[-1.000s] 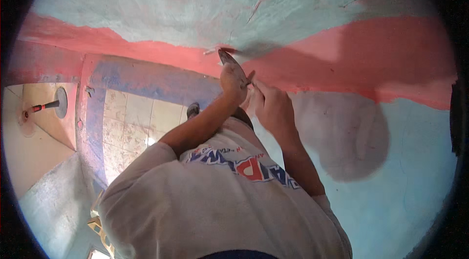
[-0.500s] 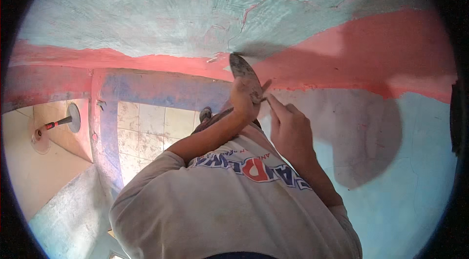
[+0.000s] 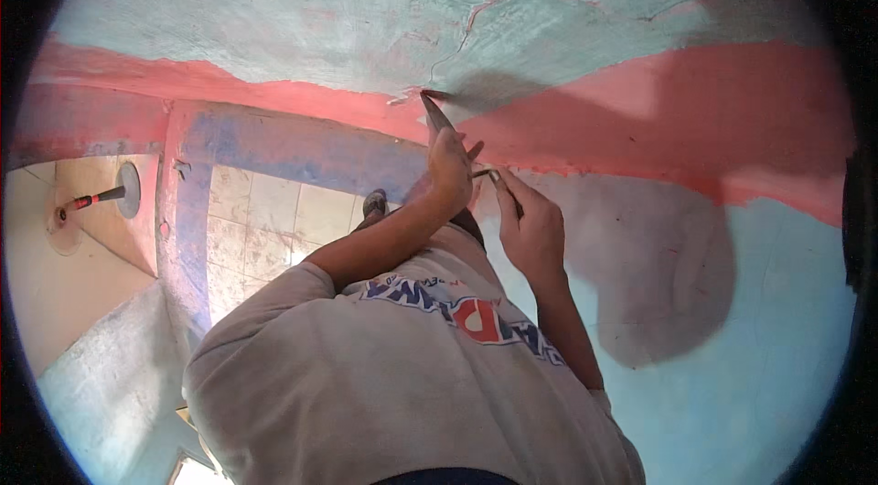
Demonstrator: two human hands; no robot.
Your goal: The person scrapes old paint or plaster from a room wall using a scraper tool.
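Note:
A trowel with a long dark metal blade [image 3: 436, 113] has its tip against the wall, at the border of the pink paint [image 3: 366, 105] and the pale green surface [image 3: 274, 18]. My left hand [image 3: 447, 170] grips the blade partway along, its fingers partly hidden behind the wrist and blade. My right hand [image 3: 533, 224] is closed round the handle, just right of my left hand, with a thin bent shank leading out from it. The blade shows nearly edge-on. A thin crack [image 3: 476, 14] runs up the wall from near the tip.
At left, a doorway opening shows a tiled floor [image 3: 261, 220]. A round grey disc on a red and black handle [image 3: 105, 197] is beyond its frame [image 3: 169, 183]. Light blue wall [image 3: 777, 302] fills the right, with shadow across it. A foot [image 3: 375, 203] shows below.
The trowel blade has turned from showing its broad face to nearly edge-on, its tip slightly up and left. Both hands shifted a little left, and the view has shifted slightly.

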